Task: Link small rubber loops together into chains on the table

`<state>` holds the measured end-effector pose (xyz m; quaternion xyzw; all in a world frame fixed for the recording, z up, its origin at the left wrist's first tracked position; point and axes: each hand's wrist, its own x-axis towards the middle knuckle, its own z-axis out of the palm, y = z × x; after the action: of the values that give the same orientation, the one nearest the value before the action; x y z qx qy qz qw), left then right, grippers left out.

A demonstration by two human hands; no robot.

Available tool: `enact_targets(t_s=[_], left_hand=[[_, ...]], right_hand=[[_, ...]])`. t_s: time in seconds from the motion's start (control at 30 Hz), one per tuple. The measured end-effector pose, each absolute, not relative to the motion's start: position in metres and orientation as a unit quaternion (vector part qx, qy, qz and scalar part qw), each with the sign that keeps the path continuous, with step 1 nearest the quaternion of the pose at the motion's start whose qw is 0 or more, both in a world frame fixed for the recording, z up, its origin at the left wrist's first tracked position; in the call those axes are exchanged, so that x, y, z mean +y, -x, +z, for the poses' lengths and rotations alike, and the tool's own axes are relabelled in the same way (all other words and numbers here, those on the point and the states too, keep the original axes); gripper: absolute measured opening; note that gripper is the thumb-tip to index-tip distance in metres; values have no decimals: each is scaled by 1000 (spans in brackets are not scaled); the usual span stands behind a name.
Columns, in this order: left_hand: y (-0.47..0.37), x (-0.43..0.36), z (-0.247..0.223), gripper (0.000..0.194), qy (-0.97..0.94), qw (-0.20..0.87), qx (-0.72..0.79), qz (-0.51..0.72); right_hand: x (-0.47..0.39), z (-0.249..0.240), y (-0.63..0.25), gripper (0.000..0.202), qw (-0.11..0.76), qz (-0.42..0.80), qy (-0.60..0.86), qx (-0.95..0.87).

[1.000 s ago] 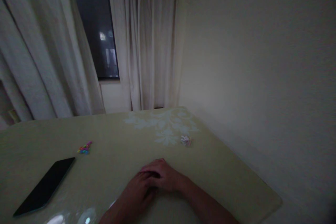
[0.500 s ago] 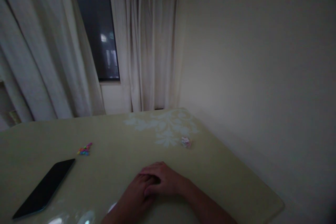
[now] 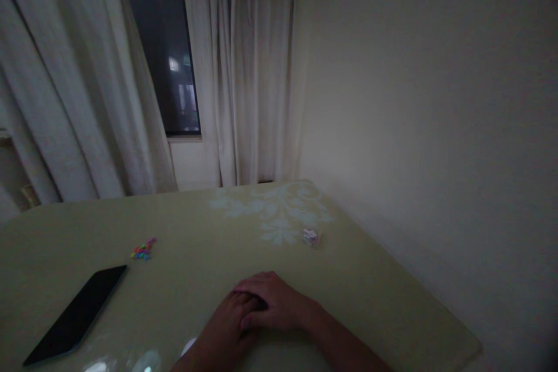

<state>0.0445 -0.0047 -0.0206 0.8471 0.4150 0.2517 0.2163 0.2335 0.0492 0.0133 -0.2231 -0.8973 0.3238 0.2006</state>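
Observation:
My left hand (image 3: 233,322) rests on the table near its front edge, its fingers curled under my other hand and partly hidden. Laid over it from the right, my right hand (image 3: 274,302) has its fingers wrapped round the left one. Farther back and to the right lies a small clear packet (image 3: 311,237) with pale pink and white contents. A little heap of brightly coloured small pieces (image 3: 143,251) sits at the left, touched by neither hand.
A flat black device (image 3: 76,317) lies at the left front of the greenish table (image 3: 192,256). Behind the table hang pale curtains (image 3: 248,81) beside a dark window (image 3: 163,46). A bare wall (image 3: 414,128) runs along the right.
The whole view has shifted very slightly, so things appear a little farther right and lower. The hands keep their clasped pose.

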Motion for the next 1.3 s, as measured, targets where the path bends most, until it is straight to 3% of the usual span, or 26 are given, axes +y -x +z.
enact_targets(t_s=[1.3], left_hand=[[-46,-4,-17,49,-847,220,415,247]], right_hand=[[48,20,-233,66,191,322,220,-901]])
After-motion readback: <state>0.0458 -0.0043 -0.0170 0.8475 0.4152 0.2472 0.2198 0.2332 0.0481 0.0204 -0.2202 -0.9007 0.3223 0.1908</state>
